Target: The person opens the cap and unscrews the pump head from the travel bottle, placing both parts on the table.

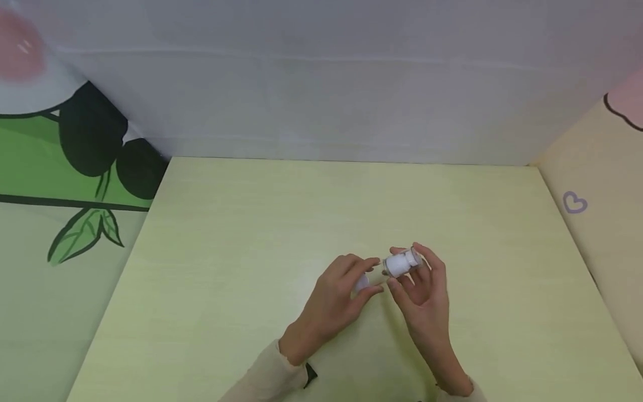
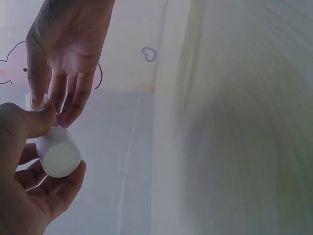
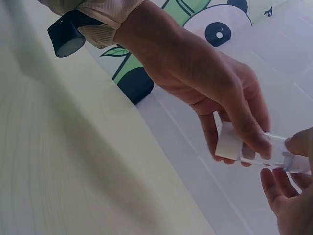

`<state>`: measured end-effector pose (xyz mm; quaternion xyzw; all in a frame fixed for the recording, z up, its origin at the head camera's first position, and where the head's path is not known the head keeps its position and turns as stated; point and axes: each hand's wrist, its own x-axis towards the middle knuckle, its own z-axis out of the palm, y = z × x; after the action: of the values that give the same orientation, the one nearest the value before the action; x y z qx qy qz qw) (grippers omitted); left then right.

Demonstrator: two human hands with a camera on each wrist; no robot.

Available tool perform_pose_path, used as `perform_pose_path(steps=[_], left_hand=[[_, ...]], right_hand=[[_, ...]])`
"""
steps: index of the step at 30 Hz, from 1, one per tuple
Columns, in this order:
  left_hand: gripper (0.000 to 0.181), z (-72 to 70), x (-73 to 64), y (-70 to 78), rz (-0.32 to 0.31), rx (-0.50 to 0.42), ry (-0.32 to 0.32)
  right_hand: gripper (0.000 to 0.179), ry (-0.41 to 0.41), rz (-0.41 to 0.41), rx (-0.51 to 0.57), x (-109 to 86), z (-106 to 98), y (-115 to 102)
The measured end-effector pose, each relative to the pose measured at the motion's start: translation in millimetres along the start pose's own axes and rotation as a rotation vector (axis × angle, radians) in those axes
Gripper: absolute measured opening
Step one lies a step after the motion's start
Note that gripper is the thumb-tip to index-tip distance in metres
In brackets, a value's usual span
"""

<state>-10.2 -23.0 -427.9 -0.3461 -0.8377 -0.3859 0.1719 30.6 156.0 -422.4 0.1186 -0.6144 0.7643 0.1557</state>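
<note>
A small see-through bottle (image 1: 377,274) with white parts at both ends is held tilted above the table by both hands. My left hand (image 1: 329,296) grips its lower left end, thumb on one side and fingers on the other. In the left wrist view the round white end (image 2: 61,159) of the bottle faces the camera. My right hand (image 1: 426,298) holds the other end, a white section (image 1: 398,264) under a clear cover, between thumb and fingertips. In the right wrist view the clear middle of the bottle shows between the two hands.
A pale wood-look table (image 1: 226,234) lies under the hands. A grey-white wall (image 1: 321,106) stands at its back, and printed panels with cartoon shapes flank it. A black device (image 3: 68,36) sits at the left sleeve.
</note>
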Motion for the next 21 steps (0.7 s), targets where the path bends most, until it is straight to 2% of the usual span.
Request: perform_pose_path(steps=[5, 10, 13, 18, 21], left_hand=[[0.045, 5.3, -1.3, 9.0, 0.005, 0.036, 0.085], [0.046, 11.3, -1.9, 14.4, 0.062, 0.071, 0.135], [0.048, 12.3, -1.2, 14.5, 0.105, 0.066, 0.146], [0.052, 11.2, -0.9, 14.0, 0.146, 0.026, 0.149], [0.052, 11.3, -1.3, 13.9, 0.157, -0.003, 0.140]], right_hand=[[0.054, 0.143, 0.107, -0.012, -3.2, 8.8, -2.6], [0.043, 0.266, 0.136, -0.001, -3.6, 16.5, -1.3], [0.041, 0.279, 0.105, 0.007, -2.7, 16.6, 0.1], [0.037, 0.235, -0.017, 0.071, -0.8, 13.1, 3.2], [0.036, 0.214, -0.046, 0.081, -0.6, 11.3, 4.1]])
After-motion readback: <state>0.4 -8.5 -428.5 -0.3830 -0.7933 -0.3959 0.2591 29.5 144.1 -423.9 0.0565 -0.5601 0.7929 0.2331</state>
